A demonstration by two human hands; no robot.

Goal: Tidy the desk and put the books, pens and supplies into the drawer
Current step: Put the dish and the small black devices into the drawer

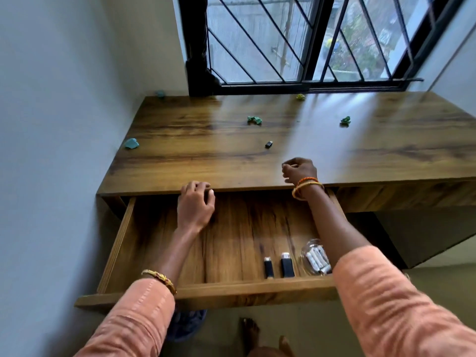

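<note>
Head view: small black drive [268, 144], frame centre: light, rigid; pinch sides. Right hand [300, 170] curled, contents unclear; left hand [196, 203] loosely curled, empty.

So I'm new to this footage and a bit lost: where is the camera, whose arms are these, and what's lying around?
There is no machine here. The camera sits on a person's head, looking forward and down, so the two arms are that person's own. They stand at a desk under a window, with its drawer pulled open. The left hand rests at the desk's front edge over the drawer, holding nothing visible. The right hand is curled above the desktop; whether it holds anything I cannot tell. On the desk lie small crumpled scraps and a small black item. In the drawer are two black sticks and a clear container.
</note>
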